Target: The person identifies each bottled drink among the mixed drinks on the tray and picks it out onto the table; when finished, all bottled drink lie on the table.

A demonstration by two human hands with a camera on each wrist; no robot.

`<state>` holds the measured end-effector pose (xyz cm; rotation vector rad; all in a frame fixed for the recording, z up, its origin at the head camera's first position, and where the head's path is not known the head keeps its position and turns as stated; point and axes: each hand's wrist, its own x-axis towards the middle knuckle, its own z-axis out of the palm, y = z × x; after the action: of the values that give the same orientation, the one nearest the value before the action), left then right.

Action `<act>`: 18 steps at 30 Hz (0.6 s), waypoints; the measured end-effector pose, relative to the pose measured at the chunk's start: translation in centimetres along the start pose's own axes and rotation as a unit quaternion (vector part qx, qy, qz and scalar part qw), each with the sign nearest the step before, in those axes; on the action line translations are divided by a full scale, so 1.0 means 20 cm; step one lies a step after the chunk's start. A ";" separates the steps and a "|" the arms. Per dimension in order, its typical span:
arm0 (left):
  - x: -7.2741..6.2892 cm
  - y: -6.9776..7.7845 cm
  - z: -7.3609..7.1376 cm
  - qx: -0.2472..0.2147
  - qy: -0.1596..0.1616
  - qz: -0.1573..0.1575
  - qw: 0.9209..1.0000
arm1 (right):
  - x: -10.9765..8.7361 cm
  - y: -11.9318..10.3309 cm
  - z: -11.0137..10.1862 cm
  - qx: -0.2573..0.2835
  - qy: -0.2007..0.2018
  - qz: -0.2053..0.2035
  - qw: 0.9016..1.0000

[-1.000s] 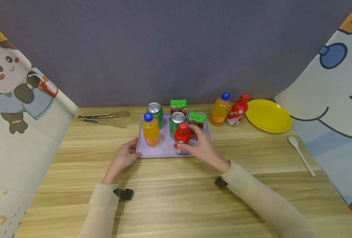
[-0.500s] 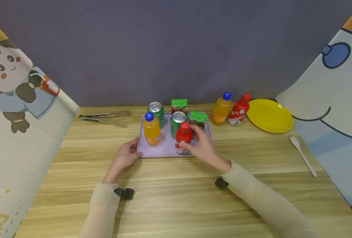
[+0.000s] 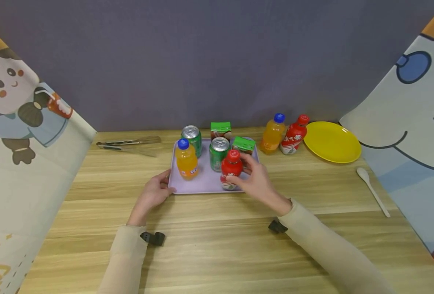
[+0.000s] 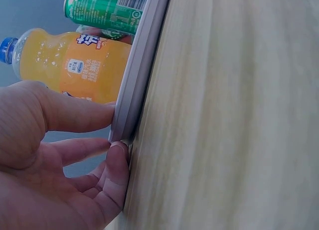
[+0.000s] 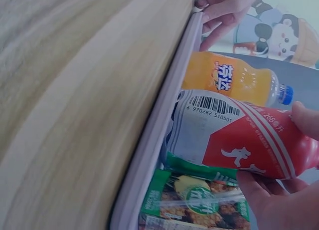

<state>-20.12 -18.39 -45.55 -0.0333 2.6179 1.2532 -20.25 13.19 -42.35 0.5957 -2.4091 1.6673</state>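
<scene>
My right hand grips a red-capped drink bottle with a red and white label, upright at the tray's front right. In the right wrist view, thumb and fingers lie on opposite sides of the bottle. At the front left corner, my left hand pinches the rim of the lilac tray, its thumb on the inner side in the left wrist view. Also on the tray stand an orange soda bottle, two green drink cans and two green-topped juice cartons.
Right of the tray stand another orange soda bottle and a second red bottle. Beyond them are a yellow plate and a white spoon. Metal tongs lie at the back left. A grey wall closes the back.
My right hand has shifted the red bottle slightly right along the tray, away from the front can. The left hand stays at the tray's corner.
</scene>
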 end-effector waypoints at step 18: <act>0.00 0.00 0.00 0.003 0.001 0.000 1.000 | -0.06 -0.25 -0.16 -0.030 0.013 0.025 0.999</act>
<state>-20.12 -18.41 -45.58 -0.0330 2.6230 1.2456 -17.38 14.91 -37.18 0.5063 -2.4651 1.6052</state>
